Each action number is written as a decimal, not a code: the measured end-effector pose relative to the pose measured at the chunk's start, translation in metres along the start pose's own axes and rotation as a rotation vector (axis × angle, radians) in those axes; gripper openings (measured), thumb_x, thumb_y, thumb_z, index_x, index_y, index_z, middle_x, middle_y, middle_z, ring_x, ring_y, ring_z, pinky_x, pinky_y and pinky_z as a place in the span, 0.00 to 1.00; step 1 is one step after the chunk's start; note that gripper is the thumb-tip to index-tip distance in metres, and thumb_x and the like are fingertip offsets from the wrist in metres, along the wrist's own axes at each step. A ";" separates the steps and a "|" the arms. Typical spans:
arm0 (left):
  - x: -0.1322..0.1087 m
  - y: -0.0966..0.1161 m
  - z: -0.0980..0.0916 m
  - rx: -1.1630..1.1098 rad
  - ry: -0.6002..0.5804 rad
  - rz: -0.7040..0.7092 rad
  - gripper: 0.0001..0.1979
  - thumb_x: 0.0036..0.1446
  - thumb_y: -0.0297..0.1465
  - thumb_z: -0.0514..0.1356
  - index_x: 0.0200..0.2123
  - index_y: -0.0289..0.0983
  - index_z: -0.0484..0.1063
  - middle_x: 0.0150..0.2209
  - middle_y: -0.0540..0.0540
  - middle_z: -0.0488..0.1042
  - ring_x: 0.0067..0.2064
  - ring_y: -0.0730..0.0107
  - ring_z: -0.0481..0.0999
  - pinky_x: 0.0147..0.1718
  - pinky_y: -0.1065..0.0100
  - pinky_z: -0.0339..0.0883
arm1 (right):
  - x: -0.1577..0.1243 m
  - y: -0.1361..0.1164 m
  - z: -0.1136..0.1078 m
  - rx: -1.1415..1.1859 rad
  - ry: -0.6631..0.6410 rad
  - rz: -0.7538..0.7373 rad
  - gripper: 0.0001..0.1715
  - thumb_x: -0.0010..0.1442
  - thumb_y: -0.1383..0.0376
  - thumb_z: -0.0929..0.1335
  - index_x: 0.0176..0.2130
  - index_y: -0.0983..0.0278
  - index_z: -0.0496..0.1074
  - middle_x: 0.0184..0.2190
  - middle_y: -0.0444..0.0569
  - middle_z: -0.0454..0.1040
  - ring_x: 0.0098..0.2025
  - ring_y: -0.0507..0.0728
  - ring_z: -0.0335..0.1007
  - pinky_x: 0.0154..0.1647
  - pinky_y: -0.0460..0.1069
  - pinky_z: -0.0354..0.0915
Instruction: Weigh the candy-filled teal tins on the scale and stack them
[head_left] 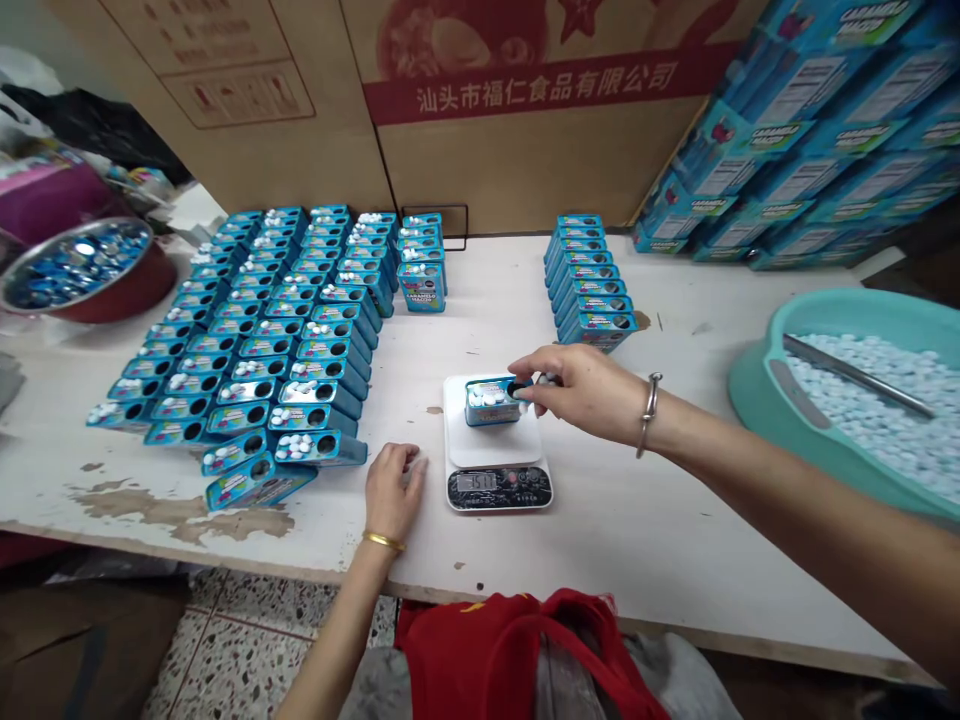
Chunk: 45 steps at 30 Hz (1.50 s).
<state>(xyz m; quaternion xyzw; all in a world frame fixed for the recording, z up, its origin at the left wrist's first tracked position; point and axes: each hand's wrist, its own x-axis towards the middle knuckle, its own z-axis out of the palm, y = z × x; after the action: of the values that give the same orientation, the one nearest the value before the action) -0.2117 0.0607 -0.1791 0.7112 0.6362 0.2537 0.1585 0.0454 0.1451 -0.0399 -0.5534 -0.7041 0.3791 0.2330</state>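
Note:
A white digital scale (495, 450) sits in front of me, its display lit. On its platform stands a small blue candy box (491, 408) with several white candies on its top and a dark round hole at the right end. Over that hole is my right hand (562, 385), thumb and fingers closed in a pinch around white candies (523, 394). Left of the scale, my left hand (394, 490) rests on the tabletop, fingers loosely bent and thumb apart, holding nothing.
Rows of blue boxes (277, 330) topped with white candies fill the left side; another row (589, 280) stands behind the scale. At right is a teal basin (757, 370) of white candies with a metal tool (855, 375). A bowl (82, 270) holds wrapped candies. Cartons (525, 160) back the table.

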 end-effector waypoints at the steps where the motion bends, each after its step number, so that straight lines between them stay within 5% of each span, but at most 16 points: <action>1: 0.000 0.000 0.000 0.004 0.001 -0.002 0.06 0.59 0.33 0.53 0.35 0.37 0.66 0.32 0.48 0.67 0.33 0.70 0.67 0.35 0.66 0.63 | 0.001 -0.002 0.000 -0.007 0.011 -0.015 0.09 0.48 0.72 0.70 0.32 0.63 0.78 0.26 0.46 0.75 0.22 0.51 0.67 0.26 0.48 0.63; 4: 0.002 0.001 0.002 0.011 0.005 -0.022 0.06 0.59 0.33 0.53 0.35 0.37 0.66 0.32 0.48 0.67 0.32 0.70 0.67 0.35 0.67 0.63 | 0.000 -0.006 -0.003 0.052 0.025 0.011 0.08 0.50 0.72 0.68 0.33 0.64 0.76 0.26 0.46 0.74 0.22 0.50 0.66 0.27 0.48 0.63; 8: 0.002 0.001 0.004 -0.012 0.005 -0.039 0.06 0.59 0.33 0.54 0.34 0.37 0.66 0.32 0.47 0.68 0.33 0.70 0.68 0.34 0.68 0.64 | -0.011 0.004 -0.012 0.455 0.076 0.175 0.09 0.53 0.64 0.68 0.36 0.64 0.74 0.24 0.44 0.70 0.20 0.48 0.62 0.18 0.45 0.55; 12: 0.001 0.000 0.005 -0.049 0.009 -0.034 0.06 0.59 0.33 0.54 0.35 0.37 0.67 0.33 0.47 0.68 0.34 0.70 0.68 0.34 0.69 0.64 | -0.038 0.043 -0.011 0.831 0.135 0.452 0.15 0.47 0.60 0.73 0.35 0.65 0.75 0.25 0.45 0.69 0.21 0.46 0.58 0.16 0.42 0.54; 19: -0.002 0.003 0.000 -0.218 0.052 -0.011 0.08 0.60 0.32 0.54 0.41 0.37 0.67 0.34 0.47 0.69 0.36 0.71 0.70 0.35 0.68 0.65 | -0.104 0.104 0.024 1.074 0.152 0.782 0.19 0.44 0.60 0.76 0.37 0.65 0.76 0.26 0.44 0.68 0.24 0.45 0.60 0.18 0.37 0.59; 22: -0.003 0.016 -0.002 -0.236 0.073 0.036 0.08 0.61 0.32 0.53 0.42 0.37 0.67 0.35 0.47 0.69 0.37 0.70 0.69 0.36 0.68 0.65 | -0.119 0.113 0.036 1.146 0.180 0.807 0.18 0.43 0.63 0.76 0.36 0.64 0.76 0.27 0.44 0.69 0.25 0.46 0.62 0.17 0.37 0.59; 27: 0.004 0.043 0.000 -0.068 0.017 0.181 0.10 0.59 0.34 0.56 0.43 0.38 0.68 0.36 0.46 0.70 0.40 0.67 0.68 0.41 0.63 0.58 | -0.126 0.120 0.045 1.208 0.227 0.812 0.17 0.42 0.69 0.75 0.36 0.64 0.76 0.31 0.47 0.73 0.29 0.47 0.66 0.30 0.39 0.68; 32: 0.011 0.056 0.005 0.050 -0.072 0.211 0.06 0.59 0.33 0.56 0.34 0.39 0.72 0.34 0.47 0.69 0.38 0.67 0.67 0.40 0.62 0.52 | -0.126 0.122 0.048 1.192 0.250 0.796 0.20 0.40 0.66 0.77 0.37 0.65 0.75 0.30 0.47 0.74 0.28 0.47 0.65 0.28 0.39 0.67; 40: 0.048 0.113 -0.023 -0.077 0.263 0.424 0.03 0.57 0.31 0.59 0.35 0.39 0.71 0.32 0.48 0.70 0.37 0.70 0.68 0.40 0.64 0.55 | -0.121 0.118 0.050 1.140 0.261 0.766 0.26 0.36 0.58 0.78 0.35 0.66 0.74 0.28 0.47 0.73 0.25 0.48 0.63 0.21 0.41 0.60; 45: 0.079 0.127 -0.027 0.043 0.226 0.524 0.10 0.55 0.36 0.60 0.39 0.39 0.73 0.37 0.46 0.71 0.40 0.66 0.69 0.42 0.62 0.55 | -0.120 0.112 0.048 1.066 0.226 0.715 0.24 0.42 0.53 0.75 0.35 0.66 0.73 0.25 0.46 0.71 0.19 0.45 0.56 0.16 0.42 0.49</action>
<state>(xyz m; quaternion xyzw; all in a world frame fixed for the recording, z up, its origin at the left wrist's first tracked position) -0.1179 0.1182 -0.0747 0.8216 0.4496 0.3503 0.0006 0.1104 0.0286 -0.1464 -0.5987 -0.1632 0.6700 0.4075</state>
